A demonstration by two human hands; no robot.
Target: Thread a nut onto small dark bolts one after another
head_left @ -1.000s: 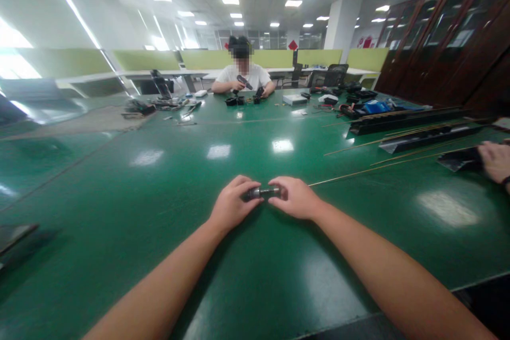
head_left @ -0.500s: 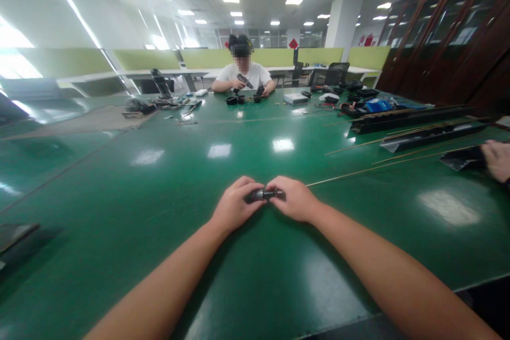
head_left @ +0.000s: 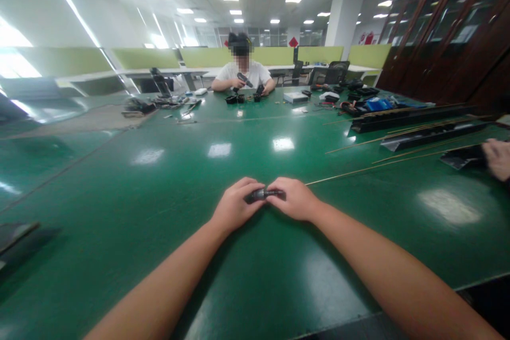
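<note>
Low over the green table [head_left: 179,170], both my hands hold one small dark metal cylinder [head_left: 258,195] lying crosswise between them. My left hand [head_left: 234,207] curls round its thick end, thumb and fingers closed. On the other side, my right hand [head_left: 297,200] pinches its narrower, shaft-like end. Fingers cover both ends, so its exact kind cannot be made out. A thin brass-coloured rod [head_left: 342,175] runs from behind my right hand toward the right; whether it touches the hand is unclear.
Dark metal channels [head_left: 434,135] and more thin rods lie at the right, near another person's hand [head_left: 498,159]. Across the table a person [head_left: 244,75] holds a power drill [head_left: 244,79]. A white box [head_left: 295,98] and a blue item [head_left: 378,104] sit among clutter.
My hands and the cylinder stay in nearly the same place, with only a tiny shift of the fingers. The other person's hand at the right has moved slightly.
</note>
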